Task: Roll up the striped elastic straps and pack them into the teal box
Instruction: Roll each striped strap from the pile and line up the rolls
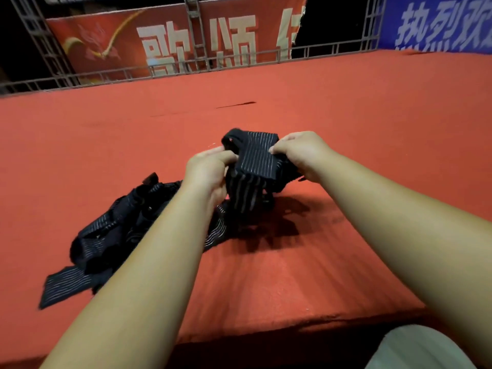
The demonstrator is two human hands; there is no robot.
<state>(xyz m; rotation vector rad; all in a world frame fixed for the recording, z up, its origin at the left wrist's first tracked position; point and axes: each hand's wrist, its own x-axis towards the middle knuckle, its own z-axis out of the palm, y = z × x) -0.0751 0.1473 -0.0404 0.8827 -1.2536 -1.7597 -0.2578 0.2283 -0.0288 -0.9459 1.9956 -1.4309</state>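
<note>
Pinched one dark striped strap point(253, 161) between left grip point(207, 169) and right grip point(300, 153), with fingers curled onto its folded upper part. Held it raised just above the red counter point(346, 115), loose end hanging down. Logged heap of more straps point(119, 225) lying on counter, beneath and left of left forearm.
</note>
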